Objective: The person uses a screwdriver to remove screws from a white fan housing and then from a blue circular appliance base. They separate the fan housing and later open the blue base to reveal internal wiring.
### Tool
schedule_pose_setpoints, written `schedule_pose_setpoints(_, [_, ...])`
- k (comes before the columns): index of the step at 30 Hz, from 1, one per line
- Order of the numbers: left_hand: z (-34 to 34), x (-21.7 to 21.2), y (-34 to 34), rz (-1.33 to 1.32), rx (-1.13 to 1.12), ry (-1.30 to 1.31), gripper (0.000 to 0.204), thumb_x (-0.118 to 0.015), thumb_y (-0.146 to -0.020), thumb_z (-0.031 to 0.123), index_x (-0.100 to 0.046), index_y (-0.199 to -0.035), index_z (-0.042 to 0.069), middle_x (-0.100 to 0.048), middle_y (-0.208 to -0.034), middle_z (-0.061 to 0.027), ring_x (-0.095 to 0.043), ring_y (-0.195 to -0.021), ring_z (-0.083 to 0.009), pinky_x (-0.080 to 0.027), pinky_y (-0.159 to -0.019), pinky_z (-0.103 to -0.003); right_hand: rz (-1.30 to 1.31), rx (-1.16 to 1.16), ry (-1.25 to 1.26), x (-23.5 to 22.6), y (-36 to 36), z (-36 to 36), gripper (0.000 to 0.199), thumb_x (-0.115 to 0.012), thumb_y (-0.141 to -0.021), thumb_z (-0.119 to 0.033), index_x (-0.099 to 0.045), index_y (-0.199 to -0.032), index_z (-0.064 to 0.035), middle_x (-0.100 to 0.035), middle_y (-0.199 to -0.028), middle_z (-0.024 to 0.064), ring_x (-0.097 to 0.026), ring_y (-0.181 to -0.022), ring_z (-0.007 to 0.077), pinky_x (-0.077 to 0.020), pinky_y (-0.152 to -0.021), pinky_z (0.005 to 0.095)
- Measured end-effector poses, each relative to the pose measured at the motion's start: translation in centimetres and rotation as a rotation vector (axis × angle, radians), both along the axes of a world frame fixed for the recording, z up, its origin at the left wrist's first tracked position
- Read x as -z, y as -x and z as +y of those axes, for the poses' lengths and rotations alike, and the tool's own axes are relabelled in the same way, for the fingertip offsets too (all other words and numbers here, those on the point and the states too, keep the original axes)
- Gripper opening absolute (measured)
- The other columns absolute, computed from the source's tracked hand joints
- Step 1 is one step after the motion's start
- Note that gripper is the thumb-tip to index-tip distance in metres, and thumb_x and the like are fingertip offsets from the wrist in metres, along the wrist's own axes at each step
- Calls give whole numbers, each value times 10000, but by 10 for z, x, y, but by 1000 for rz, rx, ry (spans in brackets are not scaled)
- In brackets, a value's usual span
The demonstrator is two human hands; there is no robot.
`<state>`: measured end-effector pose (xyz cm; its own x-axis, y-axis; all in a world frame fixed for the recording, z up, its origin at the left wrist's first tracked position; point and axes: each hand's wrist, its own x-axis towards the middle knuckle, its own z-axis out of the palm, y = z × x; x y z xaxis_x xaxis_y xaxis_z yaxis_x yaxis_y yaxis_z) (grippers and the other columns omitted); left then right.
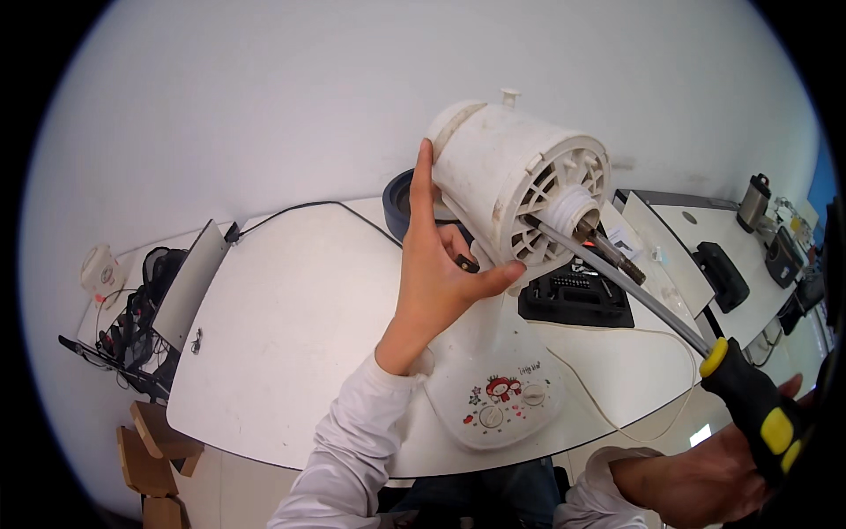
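Observation:
A white table fan without blades stands before me, its motor housing (493, 167) tilted so that the slotted front and bare metal shaft (621, 256) face right. My left hand (441, 273) braces the housing from the left and below, thumb and index finger stretched along it. Its other fingers curl round a small black piece (467, 263), whose kind I cannot make out. In my right hand (718, 480) is a screwdriver (749, 397) with a black and yellow handle. The screwdriver's tip enters a front slot beside the white threaded collar (568, 212); the tip itself is hidden.
The fan's base (498, 401), with knobs and cartoon prints, rests on the white table (264, 309). Behind it lie a dark blue ring-shaped object (397, 204) and a black tool case (577, 300). A pale cord (608, 406) runs right. Cardboard boxes (145, 467) stand lower left.

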<state>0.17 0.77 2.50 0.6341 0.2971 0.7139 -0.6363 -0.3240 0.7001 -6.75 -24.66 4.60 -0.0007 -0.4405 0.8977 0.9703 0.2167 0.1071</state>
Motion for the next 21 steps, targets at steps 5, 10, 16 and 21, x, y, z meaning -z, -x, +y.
schedule_pose_setpoints(5, [-4, 0, -4, -21, 33, -2, 1263, -819, -500, 148, -5, -1466, 112, -340, -1359, -290, -420, -505, -65, -420, -565, -185, -2, 408, 251, 6, -3, -10, 383, -421, -897, -516, -329, -1225, -343, -239, -1397, 165, -316, -1231, 369, -347, -950, 544])
schedule_pose_setpoints(10, [-1, 1, -1, 2, 6, -1, 1260, -821, -502, 156, -10, -1465, 110, -339, -1368, -265, -419, -510, -68, -415, -548, -189, -125, 239, 620, -4, -2, -45, 321, -491, -915, -413, -371, -1151, -231, -428, -1160, 125, -497, -1000, 266, -456, -747, 357])
schedule_pose_setpoints(16, [-6, 0, -2, -6, 10, -12, 1254, -823, -511, 169, -11, -1465, 109, -343, -1370, -251, -416, -510, -67, -412, -543, -190, -36, 515, 180, 10, 9, -13, 504, -485, -927, -193, -254, -1373, -146, -393, -1292, 218, -419, -1192, 380, -411, -956, 556])
schedule_pose_setpoints(21, [-1, 1, 0, 0, -4, -10, 1249, -827, -517, 186, -14, -1462, 90, -368, -1363, -230, -428, -505, -72, -408, -533, -191, -97, 457, 327, 9, 3, -17, 537, -543, -878, -428, -333, -1293, -159, -373, -1272, 194, -394, -1153, 367, -393, -860, 558])
